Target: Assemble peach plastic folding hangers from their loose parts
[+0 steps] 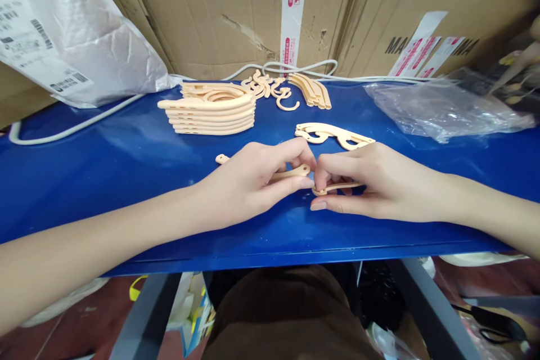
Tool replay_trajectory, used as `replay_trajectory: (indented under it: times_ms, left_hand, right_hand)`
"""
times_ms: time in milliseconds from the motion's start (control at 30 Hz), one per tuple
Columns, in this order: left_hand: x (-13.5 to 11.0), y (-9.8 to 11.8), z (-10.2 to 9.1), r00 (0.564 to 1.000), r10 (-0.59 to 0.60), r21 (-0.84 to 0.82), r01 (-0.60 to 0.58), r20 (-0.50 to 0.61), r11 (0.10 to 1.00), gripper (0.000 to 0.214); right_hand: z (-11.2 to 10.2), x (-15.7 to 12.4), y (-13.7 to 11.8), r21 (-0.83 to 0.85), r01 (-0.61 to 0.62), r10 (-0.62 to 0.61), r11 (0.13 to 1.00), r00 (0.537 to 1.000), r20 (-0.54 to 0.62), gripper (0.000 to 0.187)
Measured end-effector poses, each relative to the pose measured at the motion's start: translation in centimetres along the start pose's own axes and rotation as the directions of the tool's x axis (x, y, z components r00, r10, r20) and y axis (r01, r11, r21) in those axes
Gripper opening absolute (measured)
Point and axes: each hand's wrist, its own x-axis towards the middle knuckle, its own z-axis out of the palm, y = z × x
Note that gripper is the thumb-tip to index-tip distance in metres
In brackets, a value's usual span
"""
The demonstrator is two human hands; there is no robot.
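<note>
Fingers of my left hand (264, 177) close around a cream plastic hanger arm (291, 172), whose holed end shows by the fingertips. Its other end pokes out past the back of that hand. My right hand (365, 180) pinches a second cream hanger piece (337, 186) with a rounded end, low over the blue table. Both hands' fingertips nearly meet. Just beyond them lies a cream hanger arm with curved cutouts (333, 134). Farther back are a stack of hanger arms (215, 115), a heap of hooks (259, 85) and several curved bars (311, 91).
Cardboard boxes (219, 5) wall off the back of the blue table (105, 180). A white cable (76, 126) runs along there. At the left sits a silvery shipping bag (97, 39); a clear plastic bag (447, 107) lies at the right.
</note>
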Motion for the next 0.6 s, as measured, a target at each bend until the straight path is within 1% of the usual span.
replay_trajectory:
  times_ms: [67,200,367,467,600]
  left_hand:
    - [-0.06,0.03,0.05,1.0,-0.013,-0.005,0.013,-0.013,1.0,0.009]
    - [-0.07,-0.16,0.18,0.999,-0.052,-0.024,0.052,-0.016,0.998,0.009]
    - [0.06,-0.59,0.36,0.998,-0.037,-0.089,0.033,-0.046,0.995,0.015]
    - [0.09,-0.43,0.24,0.997,-0.076,-0.066,0.075,-0.021,0.995,0.018]
    - [-0.07,0.08,0.03,0.998,-0.067,-0.005,0.067,-0.022,0.998,0.016]
  right_hand:
    - [-0.02,0.07,-0.02,0.013,-0.032,0.032,0.999,0.999,0.0,0.023]
    - [-0.03,0.18,0.03,0.019,-0.057,0.058,0.998,0.998,-0.027,0.024]
    - [0.37,0.02,0.64,-0.026,-0.054,0.051,0.998,0.995,-0.089,0.021]
    - [0.53,-0.02,0.81,-0.029,-0.047,0.042,0.999,0.989,-0.141,0.023]
    - [0.09,0.18,0.4,0.021,-0.103,0.105,0.994,0.978,-0.18,0.026]
